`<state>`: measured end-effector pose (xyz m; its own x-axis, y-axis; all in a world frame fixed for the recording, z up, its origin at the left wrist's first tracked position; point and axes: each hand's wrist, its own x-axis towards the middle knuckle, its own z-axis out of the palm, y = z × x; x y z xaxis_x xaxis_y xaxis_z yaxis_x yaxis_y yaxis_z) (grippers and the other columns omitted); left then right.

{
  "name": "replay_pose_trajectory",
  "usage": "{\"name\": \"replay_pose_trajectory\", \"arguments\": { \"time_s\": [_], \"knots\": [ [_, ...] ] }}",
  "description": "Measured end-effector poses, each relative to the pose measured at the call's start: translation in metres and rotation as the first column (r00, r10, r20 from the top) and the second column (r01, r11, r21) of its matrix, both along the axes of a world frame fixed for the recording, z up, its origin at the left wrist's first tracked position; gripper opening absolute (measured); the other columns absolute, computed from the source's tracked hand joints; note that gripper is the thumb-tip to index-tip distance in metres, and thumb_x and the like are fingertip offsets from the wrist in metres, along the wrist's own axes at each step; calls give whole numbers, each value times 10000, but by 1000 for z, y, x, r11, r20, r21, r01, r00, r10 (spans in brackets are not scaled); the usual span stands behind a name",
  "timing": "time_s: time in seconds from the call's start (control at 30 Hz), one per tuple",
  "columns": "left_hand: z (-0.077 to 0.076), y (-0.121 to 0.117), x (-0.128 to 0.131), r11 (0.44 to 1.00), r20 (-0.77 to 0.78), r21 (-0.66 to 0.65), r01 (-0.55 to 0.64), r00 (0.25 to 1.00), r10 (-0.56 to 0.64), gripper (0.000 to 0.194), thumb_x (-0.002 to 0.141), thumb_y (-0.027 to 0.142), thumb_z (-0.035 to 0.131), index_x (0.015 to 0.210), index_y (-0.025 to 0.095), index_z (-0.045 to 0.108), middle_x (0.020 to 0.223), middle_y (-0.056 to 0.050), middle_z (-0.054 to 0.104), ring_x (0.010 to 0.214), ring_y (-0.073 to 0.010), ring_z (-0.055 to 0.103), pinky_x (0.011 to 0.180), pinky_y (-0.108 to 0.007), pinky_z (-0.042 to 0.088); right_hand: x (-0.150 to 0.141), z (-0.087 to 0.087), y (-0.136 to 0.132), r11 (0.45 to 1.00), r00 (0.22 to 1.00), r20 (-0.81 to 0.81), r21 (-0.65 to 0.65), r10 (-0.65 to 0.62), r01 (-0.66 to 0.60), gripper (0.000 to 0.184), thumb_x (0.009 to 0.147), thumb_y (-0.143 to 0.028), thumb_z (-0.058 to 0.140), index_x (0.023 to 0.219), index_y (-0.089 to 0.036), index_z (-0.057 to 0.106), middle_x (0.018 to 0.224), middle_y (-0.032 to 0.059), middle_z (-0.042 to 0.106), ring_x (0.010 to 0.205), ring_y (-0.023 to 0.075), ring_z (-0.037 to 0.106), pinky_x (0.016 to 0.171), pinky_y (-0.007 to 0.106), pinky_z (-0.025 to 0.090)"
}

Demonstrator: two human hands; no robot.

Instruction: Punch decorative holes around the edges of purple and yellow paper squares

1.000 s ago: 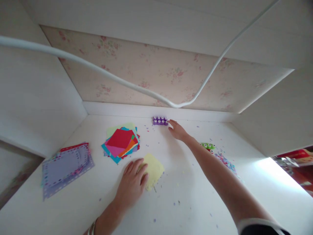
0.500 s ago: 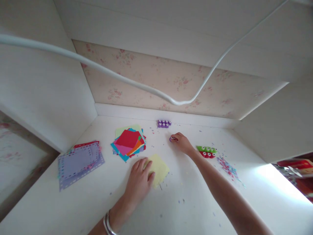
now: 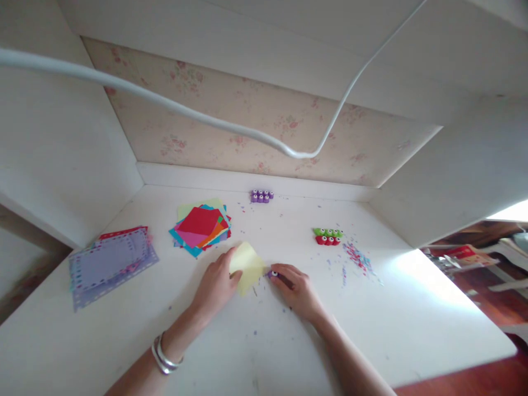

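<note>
My left hand (image 3: pixel 220 278) grips the left side of a pale yellow sheet of paper (image 3: pixel 249 269), the thumb lying on top of it. At the sheet's right corner, my right hand (image 3: pixel 295 286) pinches a small purple paper punch (image 3: pixel 273 273). The punch meets the corner or sits right beside it; the fingers partly cover it. Farther back stand several more purple paper punches (image 3: pixel 260 197) in two rows. To the right are green paper punches (image 3: pixel 328 232) and red paper punches (image 3: pixel 328 241), also in rows.
A stack of coloured paper (image 3: pixel 202 226) lies left of centre on the white table (image 3: pixel 223 341). Punched purple sheets (image 3: pixel 107 264) lie at the far left. Tiny paper bits (image 3: pixel 358 258) are heaped at the right. A white cable (image 3: pixel 231 127) hangs across the view.
My right hand has brought the purple punch toward me, to the yellow paper's right corner. My left hand now has the paper between thumb and fingers. The view has shifted slightly.
</note>
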<state>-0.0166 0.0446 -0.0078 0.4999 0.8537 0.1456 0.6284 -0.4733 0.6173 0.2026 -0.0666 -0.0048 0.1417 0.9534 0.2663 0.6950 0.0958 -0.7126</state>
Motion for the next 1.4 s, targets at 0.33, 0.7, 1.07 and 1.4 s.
{"name": "replay_pose_trajectory", "arguments": {
  "time_s": [0.33,0.7,1.07,1.4],
  "knots": [
    [16,-19,20,844,501,-530,81,833,235,558,856,417,601,1338,186,442,1014,-81,723,593,-176,710,498,-259,554,2,-4,-2,993,914,-394,36,-92,115,195,831,-347,691,967,-208,701,1027,65,706,895,193,696,831,357,616],
    [17,-29,26,823,448,-563,75,865,228,376,846,498,595,945,135,613,692,-46,712,532,-177,680,419,-214,464,0,1,-4,971,910,-380,95,-167,218,170,815,-342,723,940,-226,714,985,45,709,858,181,704,806,337,629],
    [23,-31,24,820,421,-568,61,879,226,324,859,468,590,885,147,621,567,-18,685,475,-147,636,431,-198,454,0,-1,-3,971,926,-337,107,-168,215,156,827,-318,722,956,-232,702,991,41,708,881,183,700,805,344,635],
    [22,-30,25,842,397,-536,60,898,189,337,866,489,566,881,157,624,546,-16,681,448,-151,620,439,-208,453,-1,-1,-3,966,924,-320,79,-211,247,198,816,-373,725,941,-221,701,997,65,712,878,217,719,780,364,642]
  ]
}}
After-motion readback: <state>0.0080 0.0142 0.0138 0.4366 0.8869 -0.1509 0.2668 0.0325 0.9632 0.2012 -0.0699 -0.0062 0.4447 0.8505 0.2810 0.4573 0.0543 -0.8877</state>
